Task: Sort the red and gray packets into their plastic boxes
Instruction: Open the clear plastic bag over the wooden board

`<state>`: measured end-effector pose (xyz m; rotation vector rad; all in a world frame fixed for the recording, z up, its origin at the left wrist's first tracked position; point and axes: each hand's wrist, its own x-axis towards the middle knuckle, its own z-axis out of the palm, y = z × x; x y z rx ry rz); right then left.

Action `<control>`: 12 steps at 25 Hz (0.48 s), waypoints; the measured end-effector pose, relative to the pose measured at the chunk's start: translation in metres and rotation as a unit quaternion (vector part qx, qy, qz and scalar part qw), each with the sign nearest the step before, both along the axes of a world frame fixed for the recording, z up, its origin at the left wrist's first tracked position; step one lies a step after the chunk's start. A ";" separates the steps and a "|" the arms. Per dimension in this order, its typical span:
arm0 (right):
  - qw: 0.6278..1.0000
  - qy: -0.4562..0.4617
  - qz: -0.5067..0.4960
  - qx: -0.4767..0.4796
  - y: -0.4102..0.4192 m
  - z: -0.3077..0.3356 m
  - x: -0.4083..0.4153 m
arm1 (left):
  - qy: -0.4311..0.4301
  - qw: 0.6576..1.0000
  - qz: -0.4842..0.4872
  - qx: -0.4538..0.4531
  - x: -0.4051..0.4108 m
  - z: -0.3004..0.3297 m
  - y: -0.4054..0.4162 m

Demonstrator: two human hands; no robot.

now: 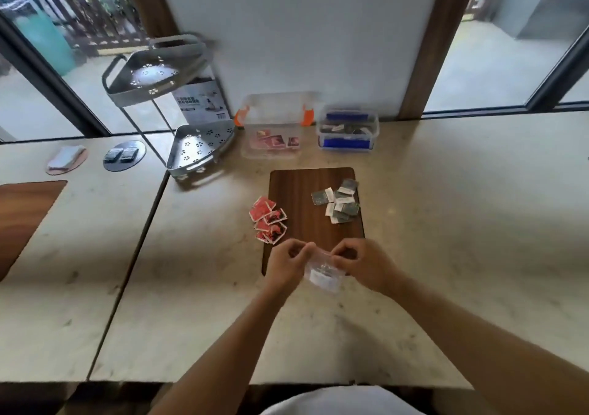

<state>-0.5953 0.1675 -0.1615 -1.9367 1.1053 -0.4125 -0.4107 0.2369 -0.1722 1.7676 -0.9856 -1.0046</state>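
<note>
From my feed, both hands were pinched onto a small clear plastic bag (323,272) right over the near edge of the wooden board (301,198). The left hand (287,263) had its fingers curled in and gripping the bag's left top corner, and the right hand (363,263) was closed on the right top corner the same way. Bag looked see-through with a white label on it; couldn't make out whether anything was inside.

The red packets (268,220) sat in a loose pile half on the board's left edge, half on the marble counter (462,223). The gray packets (339,204) were bunched on the board's right side, well apart from the red ones.

Back by the wall, the clear box with orange latches (272,127) had its lid off and a few red packets lying in the bottom. Just beside it on the right was the smaller box with blue latches (347,131), with gray packets inside.

Off to the left stood a gray two-tier corner rack (165,96) with a printed carton (202,102) behind it.
</note>
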 end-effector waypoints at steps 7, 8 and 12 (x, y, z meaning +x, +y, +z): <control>0.992 0.008 -0.104 0.076 0.056 -0.037 -0.015 | 0.134 0.984 0.039 0.108 -0.048 -0.039 0.046; 0.992 0.010 -0.107 0.070 0.061 -0.038 -0.015 | 0.154 0.983 0.016 0.102 -0.053 -0.040 0.048; 0.993 0.017 -0.112 0.027 0.073 -0.042 -0.015 | 0.161 0.981 0.005 0.109 -0.064 -0.043 0.051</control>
